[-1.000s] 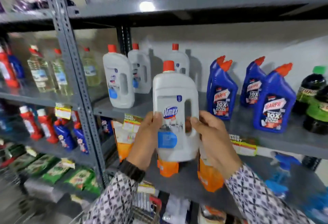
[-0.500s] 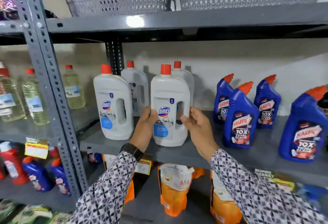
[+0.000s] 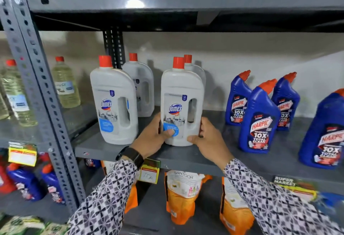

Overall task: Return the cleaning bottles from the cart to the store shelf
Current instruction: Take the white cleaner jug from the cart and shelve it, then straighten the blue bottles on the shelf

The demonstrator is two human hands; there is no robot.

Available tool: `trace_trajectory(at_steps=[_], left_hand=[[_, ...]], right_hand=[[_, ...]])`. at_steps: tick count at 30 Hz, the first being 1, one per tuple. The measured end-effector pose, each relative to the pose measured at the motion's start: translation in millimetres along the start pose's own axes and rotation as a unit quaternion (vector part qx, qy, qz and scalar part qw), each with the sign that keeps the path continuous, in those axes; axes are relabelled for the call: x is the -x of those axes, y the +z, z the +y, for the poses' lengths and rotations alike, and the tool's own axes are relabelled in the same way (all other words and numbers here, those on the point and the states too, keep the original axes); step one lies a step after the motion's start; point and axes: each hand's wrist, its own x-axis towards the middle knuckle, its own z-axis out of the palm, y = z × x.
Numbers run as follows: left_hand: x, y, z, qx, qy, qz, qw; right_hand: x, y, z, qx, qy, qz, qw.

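Domex bottle (image 3: 181, 102) upright on shelf (image 3: 119, 151), base near front edge, label fwd
L hand (image 3: 151, 138) wrapped on lower-left side, thumb across blue sticker
R hand (image 3: 209, 138) cupped on lower-right side, thumb at base
2nd Domex (image 3: 113, 102) at 9 o'clock, apart; two more behind, 11–12 o'clock
Harpic bottles (image 3: 258, 119) at 3 o'clock, apart
Orange pouches (image 3: 183, 197) at 6 o'clock, lower shelf

A white, red-capped Domex bottle (image 3: 181, 102) is stood upright on the grey shelf (image 3: 119, 153), clasped at its base between the left hand (image 3: 151, 138) and right hand (image 3: 209, 138).
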Motion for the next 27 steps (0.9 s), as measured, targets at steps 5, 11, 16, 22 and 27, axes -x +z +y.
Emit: trace_trajectory(at_steps=[5,11,16,22,27], left_hand=[[12.8,1.0,-0.2,-0.019,0.004,-0.007,1.0],[16.5,1.9,1.6,-0.019,0.001,0.004,1.0],[34.9,10.1,13.5,0.019,-0.009,0.104,0.994],[69.6,95.6,67.5,0.044,0.056,0.271,0.96],[11.5,179.5,96.5,0.052,0.022,0.02,0.998]], right_hand=[[20.5,0.4,4.8,0.018,-0.009,0.019,1.0],[27.4,-3.1,-4.4,0.025,-0.008,0.019,0.999],[46.9,-26.1,-0.8,0.017,-0.011,0.013,1.0],[83.6,-102.8,34.3,0.023,-0.096,0.295,0.95],[58.5,-145.5,71.6,0.061,-0.009,0.218,0.974]])
